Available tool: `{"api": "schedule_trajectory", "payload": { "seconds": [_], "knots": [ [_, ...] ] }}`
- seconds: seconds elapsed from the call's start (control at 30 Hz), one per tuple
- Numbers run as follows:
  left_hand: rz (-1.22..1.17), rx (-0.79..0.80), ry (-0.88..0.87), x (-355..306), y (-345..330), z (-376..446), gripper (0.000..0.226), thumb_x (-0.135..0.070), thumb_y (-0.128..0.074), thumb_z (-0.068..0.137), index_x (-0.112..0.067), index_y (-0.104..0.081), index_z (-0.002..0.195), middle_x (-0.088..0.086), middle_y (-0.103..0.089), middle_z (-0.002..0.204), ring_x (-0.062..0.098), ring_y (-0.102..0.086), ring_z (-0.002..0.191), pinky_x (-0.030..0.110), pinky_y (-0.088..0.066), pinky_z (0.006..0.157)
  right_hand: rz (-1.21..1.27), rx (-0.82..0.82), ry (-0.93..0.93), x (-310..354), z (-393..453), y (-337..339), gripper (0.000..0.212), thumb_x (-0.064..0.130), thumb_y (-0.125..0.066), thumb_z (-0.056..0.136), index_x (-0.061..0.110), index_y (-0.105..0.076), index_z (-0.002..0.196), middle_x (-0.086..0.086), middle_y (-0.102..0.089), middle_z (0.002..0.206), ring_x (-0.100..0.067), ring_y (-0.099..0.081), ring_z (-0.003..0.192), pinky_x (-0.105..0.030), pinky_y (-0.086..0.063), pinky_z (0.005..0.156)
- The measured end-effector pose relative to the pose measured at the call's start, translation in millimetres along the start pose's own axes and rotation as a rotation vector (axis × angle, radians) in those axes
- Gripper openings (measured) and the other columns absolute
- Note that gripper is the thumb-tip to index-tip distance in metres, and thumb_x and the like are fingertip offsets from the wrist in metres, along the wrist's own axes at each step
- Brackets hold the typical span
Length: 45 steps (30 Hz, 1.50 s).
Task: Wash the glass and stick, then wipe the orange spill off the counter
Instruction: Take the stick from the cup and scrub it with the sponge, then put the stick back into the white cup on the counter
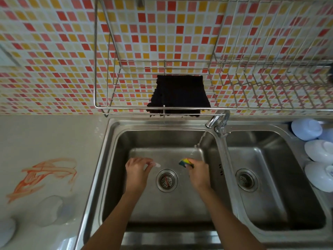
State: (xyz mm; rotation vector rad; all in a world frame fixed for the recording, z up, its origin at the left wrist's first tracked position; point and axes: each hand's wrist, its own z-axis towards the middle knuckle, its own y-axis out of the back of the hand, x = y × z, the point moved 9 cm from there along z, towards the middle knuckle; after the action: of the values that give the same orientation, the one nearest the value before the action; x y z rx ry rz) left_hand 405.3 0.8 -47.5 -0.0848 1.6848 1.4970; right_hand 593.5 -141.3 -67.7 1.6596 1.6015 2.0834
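Observation:
Both my hands are over the left sink basin (115,159). My left hand (137,170) pinches a small pale translucent stick (157,165) by one end. My right hand (199,173) grips a yellow-green sponge (186,162) just below the water stream (200,141) running from the tap (217,121). A clear glass (49,209) lies on the counter to the left of the sink. Beyond it an orange smeared spill (42,175) marks the grey counter (45,138).
A wire dish rack (180,107) hangs over the sink with a black cloth (178,94) on it. The right basin (270,177) has pale bowls (306,129) stacked along its right side. A round pale object (6,230) sits at the counter's left edge.

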Motion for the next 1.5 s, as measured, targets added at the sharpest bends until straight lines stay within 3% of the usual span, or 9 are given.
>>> {"api": "schedule_trajectory", "payload": {
  "seconds": [0.33,0.6,0.8,0.93,1.17,1.27,1.37,1.43,1.5],
  "knots": [
    [0.089,-0.099,-0.165,-17.2,43.6,-21.9,0.010,-0.025,-0.075,0.080,-0.021,-0.074,0.089,-0.005,-0.071,0.086,0.018,-0.058,0.093,0.043,-0.036,0.096,0.060,-0.071,0.089,36.9,-21.3,21.8,0.026,-0.002,-0.066,0.084,0.012,-0.075,0.104,-0.005,-0.075,0.100,-0.007,-0.064,0.084,0.007,-0.032,0.077],
    [-0.221,-0.204,-0.023,-14.7,98.8,-27.0,0.023,-0.045,-0.063,0.085,-0.024,-0.071,0.091,-0.013,-0.069,0.083,0.011,-0.063,0.082,0.044,-0.051,0.083,0.268,-0.141,0.334,145.3,-36.5,78.8,0.024,0.019,-0.053,0.097,0.016,-0.066,0.117,-0.002,-0.056,0.112,-0.011,-0.053,0.102,-0.013,-0.037,0.091],
    [-0.362,-0.259,-0.037,-33.9,141.9,-29.4,0.010,-0.026,-0.068,0.087,-0.021,-0.068,0.095,-0.016,-0.066,0.082,-0.010,-0.061,0.082,0.003,-0.043,0.069,0.363,-0.243,0.497,247.0,-28.9,139.6,0.033,0.028,-0.063,0.092,0.022,-0.061,0.124,0.004,-0.068,0.104,-0.009,-0.063,0.093,-0.023,-0.053,0.076],
    [-0.382,-0.226,-0.027,-34.1,157.7,-32.3,0.006,-0.024,-0.067,0.088,-0.025,-0.066,0.094,-0.021,-0.065,0.081,-0.015,-0.060,0.081,0.000,-0.042,0.067,0.380,-0.222,0.409,284.8,23.8,138.2,0.040,0.030,-0.061,0.093,0.011,-0.055,0.128,-0.003,-0.066,0.114,-0.015,-0.064,0.098,-0.027,-0.055,0.076],
    [-0.402,-0.298,0.039,-21.2,182.4,-49.0,0.008,-0.021,-0.071,0.085,-0.025,-0.070,0.092,-0.017,-0.068,0.082,-0.004,-0.063,0.082,0.002,-0.043,0.068,-0.082,0.055,0.219,285.0,104.8,66.3,0.014,0.007,-0.054,0.094,-0.001,-0.063,0.100,-0.016,-0.065,0.101,-0.030,-0.065,0.091,-0.038,-0.055,0.076],
    [-0.387,-0.333,0.068,-13.6,188.3,-62.3,0.012,-0.024,-0.072,0.084,-0.021,-0.074,0.096,-0.012,-0.071,0.086,-0.003,-0.063,0.084,-0.002,-0.039,0.072,-0.254,-0.064,0.243,281.1,102.9,66.4,0.014,0.005,-0.051,0.090,0.007,-0.062,0.098,-0.013,-0.064,0.101,-0.032,-0.062,0.096,-0.032,-0.048,0.069],
    [-0.359,-0.359,0.095,-7.5,191.8,-77.6,0.014,-0.029,-0.071,0.085,-0.021,-0.074,0.096,-0.012,-0.072,0.090,-0.001,-0.063,0.086,0.005,-0.042,0.076,-0.286,-0.218,0.332,293.8,76.9,81.0,0.030,0.010,-0.057,0.091,0.011,-0.056,0.121,-0.014,-0.055,0.121,-0.034,-0.053,0.112,-0.044,-0.051,0.088],
    [-0.356,-0.379,0.115,-4.5,193.3,-86.9,0.015,-0.033,-0.070,0.085,-0.022,-0.074,0.096,-0.012,-0.072,0.089,0.000,-0.064,0.086,0.010,-0.045,0.076,-0.113,-0.322,0.473,307.1,38.4,100.8,0.034,0.017,-0.059,0.092,0.012,-0.056,0.126,-0.011,-0.056,0.124,-0.028,-0.055,0.113,-0.040,-0.049,0.094],
    [-0.354,-0.392,0.129,-0.7,192.7,-97.2,0.014,-0.034,-0.070,0.085,-0.023,-0.072,0.093,-0.013,-0.071,0.085,0.000,-0.064,0.083,0.012,-0.048,0.074,0.149,-0.388,0.575,302.5,-3.6,117.9,0.020,0.018,-0.057,0.093,0.012,-0.064,0.110,-0.006,-0.068,0.103,-0.019,-0.063,0.093,-0.021,-0.048,0.077]
  ]
}}
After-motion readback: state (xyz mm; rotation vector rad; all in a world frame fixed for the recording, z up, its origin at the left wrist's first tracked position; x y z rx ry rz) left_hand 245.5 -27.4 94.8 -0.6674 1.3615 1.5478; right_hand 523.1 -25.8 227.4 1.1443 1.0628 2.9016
